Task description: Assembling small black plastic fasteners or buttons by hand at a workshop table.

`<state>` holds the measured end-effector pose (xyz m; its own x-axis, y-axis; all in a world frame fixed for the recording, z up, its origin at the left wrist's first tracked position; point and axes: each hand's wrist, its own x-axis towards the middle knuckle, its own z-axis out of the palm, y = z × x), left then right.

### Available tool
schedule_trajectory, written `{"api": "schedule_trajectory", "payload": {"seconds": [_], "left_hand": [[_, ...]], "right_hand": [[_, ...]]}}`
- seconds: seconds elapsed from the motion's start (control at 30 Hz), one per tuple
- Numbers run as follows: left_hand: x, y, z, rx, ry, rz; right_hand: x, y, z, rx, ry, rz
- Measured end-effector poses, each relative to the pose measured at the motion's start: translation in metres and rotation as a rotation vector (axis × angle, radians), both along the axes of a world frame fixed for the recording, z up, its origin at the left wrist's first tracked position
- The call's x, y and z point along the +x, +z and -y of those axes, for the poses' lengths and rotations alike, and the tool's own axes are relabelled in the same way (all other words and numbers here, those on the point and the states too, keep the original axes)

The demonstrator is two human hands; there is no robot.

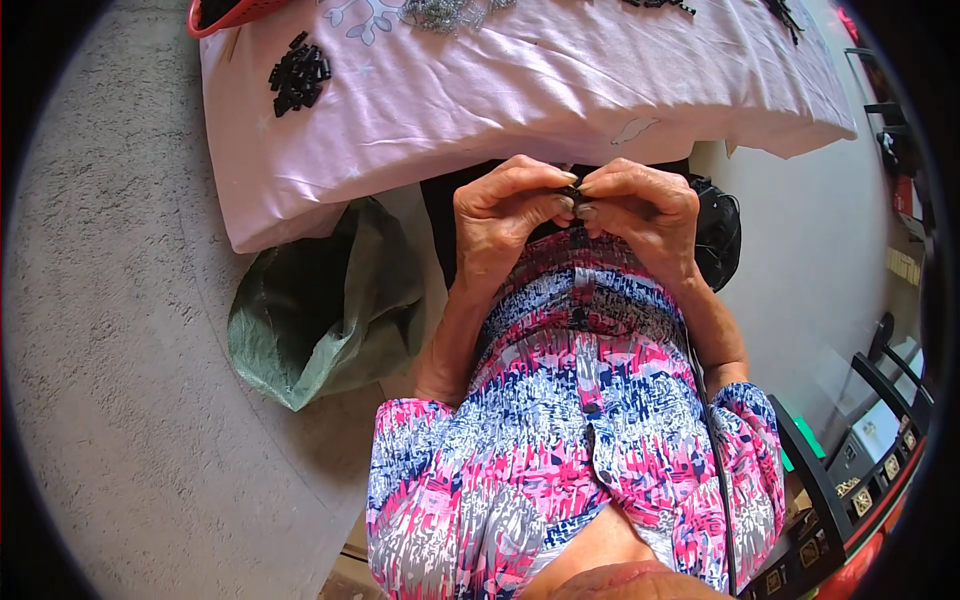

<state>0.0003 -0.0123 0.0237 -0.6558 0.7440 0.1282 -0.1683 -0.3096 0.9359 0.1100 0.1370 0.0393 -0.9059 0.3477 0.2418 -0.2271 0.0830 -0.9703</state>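
Observation:
My left hand (508, 212) and my right hand (642, 210) meet fingertip to fingertip in front of my body, just short of the table's near edge. Thumb and forefinger of each are pinched together on a small dark piece (575, 191), mostly hidden by the fingers; its kind cannot be made out. On the pink cloth (480, 110) at the left lies a heap of small black cylindrical parts (299, 76). Farther back in the middle is a pile of small clear or silvery pieces (455, 12).
A red basket (232, 14) stands at the far left table corner, with more black pieces (660, 5) along the back. An open green woven sack (320, 310) sits on the floor to my left. A black bag (716, 232) is at my right, and a dark chair (825, 480) behind it.

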Motion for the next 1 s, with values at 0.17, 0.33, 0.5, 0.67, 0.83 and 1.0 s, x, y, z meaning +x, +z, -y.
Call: {"api": "schedule_trajectory", "payload": {"seconds": [0.17, 0.33, 0.5, 0.67, 0.83, 1.0], "left_hand": [[0.006, -0.004, 0.001, 0.058, -0.021, 0.256], [0.006, -0.004, 0.000, 0.051, 0.012, 0.300], [0.006, -0.005, 0.000, 0.061, -0.037, 0.344], [0.005, -0.004, 0.001, 0.045, -0.058, 0.281], [0.002, -0.005, 0.006, 0.032, -0.168, 0.396], [-0.002, -0.006, 0.003, 0.078, -0.283, 0.666]], "right_hand": [[0.000, 0.005, 0.004, -0.017, -0.008, 0.003], [0.000, 0.003, 0.002, 0.061, 0.024, 0.013], [0.002, 0.003, 0.004, 0.036, 0.006, 0.033], [0.004, 0.004, 0.004, -0.018, -0.002, 0.071], [0.001, 0.005, -0.010, 0.299, -0.007, -0.010], [-0.007, 0.010, -0.014, 0.385, 0.108, -0.079]]}}
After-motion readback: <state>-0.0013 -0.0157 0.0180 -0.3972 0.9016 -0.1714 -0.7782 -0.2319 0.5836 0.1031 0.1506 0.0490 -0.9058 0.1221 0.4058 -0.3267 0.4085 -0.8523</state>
